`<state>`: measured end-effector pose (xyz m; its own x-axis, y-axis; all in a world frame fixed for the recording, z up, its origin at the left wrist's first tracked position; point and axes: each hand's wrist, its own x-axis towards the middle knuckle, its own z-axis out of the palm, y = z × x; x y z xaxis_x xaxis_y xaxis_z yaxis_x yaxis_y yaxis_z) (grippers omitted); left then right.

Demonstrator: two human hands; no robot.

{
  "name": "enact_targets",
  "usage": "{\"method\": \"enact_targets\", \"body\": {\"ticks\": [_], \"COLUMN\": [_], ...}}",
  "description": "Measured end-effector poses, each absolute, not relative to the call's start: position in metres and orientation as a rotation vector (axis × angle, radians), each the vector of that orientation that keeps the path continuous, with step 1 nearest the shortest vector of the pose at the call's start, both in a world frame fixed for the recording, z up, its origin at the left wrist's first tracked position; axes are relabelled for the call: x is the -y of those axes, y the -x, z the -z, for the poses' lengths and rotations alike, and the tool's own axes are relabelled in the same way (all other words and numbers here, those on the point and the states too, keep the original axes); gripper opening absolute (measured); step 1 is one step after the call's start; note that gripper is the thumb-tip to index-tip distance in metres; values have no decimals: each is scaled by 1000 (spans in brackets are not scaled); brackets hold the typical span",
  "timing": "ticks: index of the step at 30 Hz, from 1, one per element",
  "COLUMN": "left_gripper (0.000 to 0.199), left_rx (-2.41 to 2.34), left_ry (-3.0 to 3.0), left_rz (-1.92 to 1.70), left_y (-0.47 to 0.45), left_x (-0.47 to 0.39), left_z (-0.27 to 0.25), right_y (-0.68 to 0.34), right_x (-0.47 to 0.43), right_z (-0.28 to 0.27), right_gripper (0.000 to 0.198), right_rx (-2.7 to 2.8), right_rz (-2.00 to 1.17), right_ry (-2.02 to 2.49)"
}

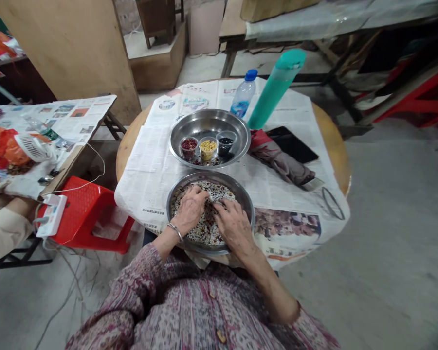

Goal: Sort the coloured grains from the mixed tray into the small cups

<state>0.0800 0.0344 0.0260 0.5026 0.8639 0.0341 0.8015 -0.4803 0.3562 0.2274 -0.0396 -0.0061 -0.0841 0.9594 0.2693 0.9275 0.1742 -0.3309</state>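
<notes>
A round metal bowl (251,203) near the table's front edge holds mixed white, dark and yellowish grains (208,226). My left hand (192,206) reaches into its left side, fingers bent down and pinched at the grains. Opposite it, my right hand (233,221) rests over the right side with curled fingers at the mix. Whatever the fingertips hold is too small or hidden. Behind stands a wider metal basin (208,116) with three clear cups: a cup of dark red beans (189,145), a cup of yellow grains (208,147) and a cup of black beans (225,142).
Newspaper (142,150) covers the round table. A blue-capped bottle (244,95), a teal bottle (275,90), a folded umbrella (281,158), a dark tablet-like item (294,144) and a bangle (332,203) lie around the right. A red stool (83,214) and another person's sleeve (5,233) are left.
</notes>
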Motion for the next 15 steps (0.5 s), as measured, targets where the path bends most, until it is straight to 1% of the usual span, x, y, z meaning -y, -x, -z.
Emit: {"method": "enact_targets", "body": {"ticks": [2, 6, 10, 11, 13, 15], "left_gripper": [31, 33, 26, 28, 40, 46], "left_rx": [-1360, -1373, -1508, -1536, -1564, -1587], "left_ry": [-2450, -2474, -2480, -2485, -2506, -2523], "left_rz": [-327, -384, -444, -452, -441, -413], "left_y": [-80, -77, -74, -73, -71, -68], "left_x": [-35, -33, -27, -25, -20, -16], "left_z": [-25, -30, -35, -36, -34, -30], "right_y": [-231, -234, -229, -228, -226, -226], "right_x": [37, 26, 12, 9, 5, 3], "right_z": [6, 5, 4, 4, 5, 7], "right_gripper": [26, 31, 33, 33, 32, 32], "right_rx": [2076, 2113, 2058, 2044, 2037, 2062], "right_rz": [-163, -248, -117, -68, 4, 19], "right_ry": [1686, 1546, 1583, 1612, 1664, 1674]}}
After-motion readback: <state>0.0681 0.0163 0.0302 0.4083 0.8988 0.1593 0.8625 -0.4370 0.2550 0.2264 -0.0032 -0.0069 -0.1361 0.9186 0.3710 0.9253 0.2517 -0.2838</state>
